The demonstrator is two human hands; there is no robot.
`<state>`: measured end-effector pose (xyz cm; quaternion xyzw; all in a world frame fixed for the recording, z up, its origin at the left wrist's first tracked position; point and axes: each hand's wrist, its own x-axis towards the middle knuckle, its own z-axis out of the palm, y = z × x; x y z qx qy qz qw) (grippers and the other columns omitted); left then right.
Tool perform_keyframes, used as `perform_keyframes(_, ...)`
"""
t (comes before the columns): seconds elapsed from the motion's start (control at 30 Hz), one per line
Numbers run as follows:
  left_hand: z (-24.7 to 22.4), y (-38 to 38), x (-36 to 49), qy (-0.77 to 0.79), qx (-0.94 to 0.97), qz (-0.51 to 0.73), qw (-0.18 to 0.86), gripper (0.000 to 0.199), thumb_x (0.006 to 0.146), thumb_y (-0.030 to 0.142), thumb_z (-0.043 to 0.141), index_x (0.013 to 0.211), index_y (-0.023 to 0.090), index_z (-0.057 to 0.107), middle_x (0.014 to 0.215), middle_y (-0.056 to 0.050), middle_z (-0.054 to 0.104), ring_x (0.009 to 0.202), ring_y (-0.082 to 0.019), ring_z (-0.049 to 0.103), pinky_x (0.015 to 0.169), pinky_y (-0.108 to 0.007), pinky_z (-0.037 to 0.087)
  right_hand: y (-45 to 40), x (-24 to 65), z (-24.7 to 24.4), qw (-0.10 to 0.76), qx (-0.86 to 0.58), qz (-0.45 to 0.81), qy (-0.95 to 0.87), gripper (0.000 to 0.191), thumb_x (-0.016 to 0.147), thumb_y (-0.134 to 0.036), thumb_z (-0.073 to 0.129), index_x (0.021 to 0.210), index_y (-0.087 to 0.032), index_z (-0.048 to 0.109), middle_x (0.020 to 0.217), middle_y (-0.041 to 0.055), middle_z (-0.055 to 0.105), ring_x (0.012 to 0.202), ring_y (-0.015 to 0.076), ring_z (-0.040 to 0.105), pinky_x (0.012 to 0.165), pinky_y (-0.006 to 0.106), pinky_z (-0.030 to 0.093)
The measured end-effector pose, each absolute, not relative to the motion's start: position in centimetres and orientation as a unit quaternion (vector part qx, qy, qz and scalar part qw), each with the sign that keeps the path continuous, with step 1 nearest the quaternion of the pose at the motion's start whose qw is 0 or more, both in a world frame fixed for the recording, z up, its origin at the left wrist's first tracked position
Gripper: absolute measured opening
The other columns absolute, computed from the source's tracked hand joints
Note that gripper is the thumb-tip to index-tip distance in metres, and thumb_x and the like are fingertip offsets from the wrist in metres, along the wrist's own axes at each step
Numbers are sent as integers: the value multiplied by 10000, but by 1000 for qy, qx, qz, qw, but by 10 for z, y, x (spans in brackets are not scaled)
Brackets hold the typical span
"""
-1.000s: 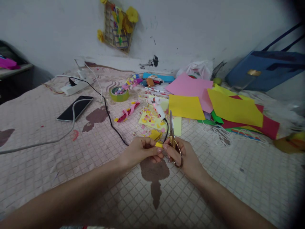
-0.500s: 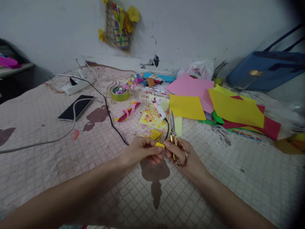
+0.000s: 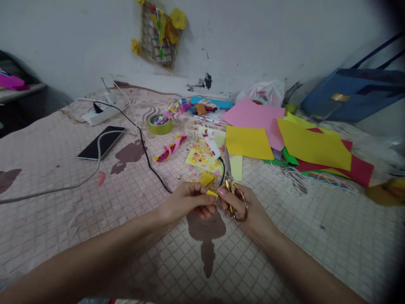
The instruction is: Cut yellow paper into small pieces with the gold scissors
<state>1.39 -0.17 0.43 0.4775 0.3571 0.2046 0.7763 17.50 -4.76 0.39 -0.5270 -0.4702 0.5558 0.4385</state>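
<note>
A small yellow paper piece (image 3: 211,194) is pinched between the thumb and fingers of my left hand (image 3: 190,199). Close beside it, my right hand (image 3: 238,202) is closed on gold-handled scissors (image 3: 229,181), their blades pointing away from me. My right fingertips are at the paper's edge; whether they touch it I cannot tell. Just beyond the hands lie a larger yellow paper scrap (image 3: 206,179) and many small pink and yellow cuttings on a pale yellow sheet (image 3: 236,168). A white glue gun (image 3: 212,145) rests on that sheet, its black cord running toward my hands.
Yellow sheets (image 3: 249,141), pink paper (image 3: 256,114) and white string (image 3: 294,179) lie to the right. A tape roll (image 3: 160,126), a dark phone (image 3: 101,142) and a power strip (image 3: 103,114) sit left. A blue bag (image 3: 357,93) stands at the back right.
Both hands hold almost the same position, with the paper piece and scissors still in them. The scissors' blades look slightly lower and more foreshortened now.
</note>
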Motion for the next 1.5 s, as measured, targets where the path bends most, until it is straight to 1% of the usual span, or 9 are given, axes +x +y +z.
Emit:
perform_keyframes(0.2,7,-2,14,355,480,206,775,168,732,259,641,667,111,596,593,-17,648,475,-66,560,496,-172,450,-47,175,4,439,-525,553,-475,337,816,-439,526,605,-179,483,503,-43,472,430,78,398,418,211,294)
perform_keyframes(0.37,5,-2,13,351,489,199,773,185,730,283,647,687,109,607,618,-25,657,491,-71,573,505,-177,462,-47,177,-1,420,-521,561,-487,254,784,-421,566,700,-184,529,526,-50,479,433,85,412,427,214,314)
perform_keyframes(0.63,6,2,11,354,489,167,780,315,746,413,607,793,102,620,777,-78,685,669,-127,645,620,-232,515,-47,178,-3,433,-538,516,-507,186,811,-335,528,700,-185,523,498,-57,466,438,86,407,426,205,296)
perform_keyframes(0.9,3,-3,14,349,516,175,763,220,726,320,647,724,104,608,642,-25,659,501,-68,589,529,-179,489,-49,175,0,403,-535,536,-513,214,817,-358,520,692,-186,504,492,-60,453,426,83,389,414,205,285)
perform_keyframes(1.1,5,4,9,335,528,136,768,253,751,357,613,779,106,607,756,-61,683,608,-101,633,603,-220,512,-48,173,2,392,-551,500,-542,222,814,-352,512,672,-182,494,493,-54,456,438,86,388,428,206,302)
perform_keyframes(1.2,9,8,7,350,551,148,743,257,762,357,593,740,101,583,733,-59,676,576,-92,613,575,-209,498,-44,179,4,392,-559,485,-547,236,805,-382,512,682,-181,497,512,-42,479,440,93,408,426,209,313)
perform_keyframes(1.3,14,8,5,365,587,134,710,258,771,358,568,711,107,568,669,-39,655,539,-87,584,538,-200,476,-35,199,5,429,-604,397,-542,239,792,-405,516,711,-181,499,539,-36,474,453,101,417,425,209,312)
perform_keyframes(1.37,14,6,4,363,623,97,686,263,782,371,539,703,121,556,644,-24,637,514,-89,568,503,-197,458,-28,217,4,419,-647,301,-562,209,785,-384,522,748,-178,529,547,-31,468,473,113,425,443,216,314)
perform_keyframes(1.5,8,-2,2,356,734,26,577,282,819,374,451,694,144,556,613,-6,624,435,-83,521,422,-181,375,-16,241,-5,275,-687,169,-651,160,755,-329,536,708,-181,570,585,3,543,537,145,476,495,236,306)
